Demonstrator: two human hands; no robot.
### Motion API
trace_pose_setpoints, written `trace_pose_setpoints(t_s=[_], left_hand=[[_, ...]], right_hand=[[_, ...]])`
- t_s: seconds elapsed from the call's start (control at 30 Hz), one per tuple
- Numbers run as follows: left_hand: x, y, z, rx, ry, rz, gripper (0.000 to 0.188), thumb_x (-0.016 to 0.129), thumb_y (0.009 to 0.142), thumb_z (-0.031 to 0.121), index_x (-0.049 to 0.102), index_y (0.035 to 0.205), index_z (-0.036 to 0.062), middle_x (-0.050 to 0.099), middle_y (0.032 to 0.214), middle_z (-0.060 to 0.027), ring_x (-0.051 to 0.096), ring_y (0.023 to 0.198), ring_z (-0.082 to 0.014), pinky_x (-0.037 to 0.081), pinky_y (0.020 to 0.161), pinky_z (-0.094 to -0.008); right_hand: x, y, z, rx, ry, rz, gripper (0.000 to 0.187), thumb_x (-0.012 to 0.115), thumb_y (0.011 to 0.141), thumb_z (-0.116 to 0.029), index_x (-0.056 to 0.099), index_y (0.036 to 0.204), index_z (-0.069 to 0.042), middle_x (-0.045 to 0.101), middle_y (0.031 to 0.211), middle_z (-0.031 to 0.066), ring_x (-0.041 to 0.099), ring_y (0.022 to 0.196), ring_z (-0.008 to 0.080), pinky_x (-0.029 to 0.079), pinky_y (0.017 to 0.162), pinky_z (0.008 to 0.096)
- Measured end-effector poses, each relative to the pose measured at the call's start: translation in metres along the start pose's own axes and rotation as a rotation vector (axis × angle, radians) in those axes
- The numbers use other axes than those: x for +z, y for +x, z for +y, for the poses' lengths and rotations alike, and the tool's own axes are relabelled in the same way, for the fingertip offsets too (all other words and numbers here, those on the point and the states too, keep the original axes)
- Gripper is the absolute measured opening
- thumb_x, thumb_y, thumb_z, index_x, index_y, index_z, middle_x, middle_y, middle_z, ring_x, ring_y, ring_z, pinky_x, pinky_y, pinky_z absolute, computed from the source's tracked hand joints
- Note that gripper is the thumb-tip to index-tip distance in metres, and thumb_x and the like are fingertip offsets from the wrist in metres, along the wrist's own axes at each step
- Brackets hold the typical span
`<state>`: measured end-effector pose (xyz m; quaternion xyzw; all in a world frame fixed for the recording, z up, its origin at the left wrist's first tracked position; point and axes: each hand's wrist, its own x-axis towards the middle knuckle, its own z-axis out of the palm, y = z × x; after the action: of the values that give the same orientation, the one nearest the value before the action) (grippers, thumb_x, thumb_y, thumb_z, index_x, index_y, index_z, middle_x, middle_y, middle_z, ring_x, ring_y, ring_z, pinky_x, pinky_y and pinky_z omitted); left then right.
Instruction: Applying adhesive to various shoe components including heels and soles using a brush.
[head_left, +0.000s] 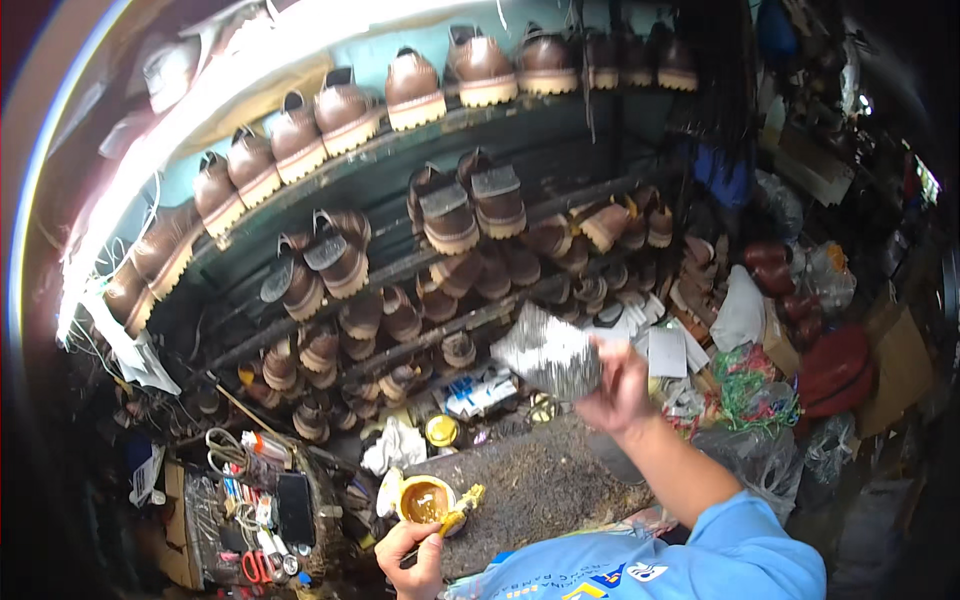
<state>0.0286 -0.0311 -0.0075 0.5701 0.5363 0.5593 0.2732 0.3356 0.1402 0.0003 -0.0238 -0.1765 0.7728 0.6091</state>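
My left hand [412, 562] pinches a glue brush [462, 508], its end caked with yellow glue, beside the rim of an open tub of amber glue [426, 500]. The tub stands on a dark, crusted work surface [545, 480]. My right hand [620, 388] is raised to the right above that surface, with fingers closed around a stack of thin grey pieces [548, 355]. Their layered edges show, but their exact kind is not clear. A yellow round lid or can [441, 430] and a crumpled white cloth [394, 446] lie just beyond the tub.
Shelves of brown shoes [415, 90] rise in front of me. On the left, a tool tray [245, 520] carries red-handled scissors [256, 568] and a dark phone-like slab [295, 508]. Plastic bags [750, 455] and cardboard [893, 365] crowd the right.
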Motion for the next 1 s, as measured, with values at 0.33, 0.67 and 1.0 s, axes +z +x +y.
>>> trace_pose_setpoints(t_s=[0.33,0.67,1.0], left_hand=[[0.0,-0.012,-0.014,0.035,0.084,-0.076,0.011,0.068,0.089,-0.002,0.075,0.097,-0.0051,0.072,0.087,-0.0073,0.065,0.079,-0.0142,0.051,0.072,-0.0271],[-0.005,-0.013,-0.026,-0.056,0.044,0.036,0.009,0.069,0.089,-0.002,0.074,0.097,-0.0045,0.066,0.084,-0.0036,0.059,0.071,-0.0096,0.045,0.062,-0.0238],[-0.004,-0.009,-0.03,-0.059,0.081,0.026,0.013,0.069,0.089,-0.001,0.075,0.099,-0.0048,0.071,0.089,-0.0057,0.061,0.072,-0.0103,0.046,0.063,-0.023]], right_hand=[[0.175,0.25,-0.104,-0.564,-0.021,-0.279,0.027,0.05,0.09,-0.019,0.058,0.103,0.003,0.067,0.111,0.0201,0.068,0.105,0.0336,0.059,0.094,0.0532],[0.208,0.36,-0.12,-0.68,-0.036,0.068,0.036,0.054,0.089,-0.021,0.057,0.117,0.0,0.064,0.112,0.0185,0.063,0.114,0.0397,0.055,0.101,0.0599],[0.209,0.383,-0.12,-0.704,-0.173,0.278,0.043,0.053,0.106,-0.024,0.047,0.144,-0.004,0.05,0.147,0.0138,0.06,0.122,0.0359,0.049,0.108,0.059]])
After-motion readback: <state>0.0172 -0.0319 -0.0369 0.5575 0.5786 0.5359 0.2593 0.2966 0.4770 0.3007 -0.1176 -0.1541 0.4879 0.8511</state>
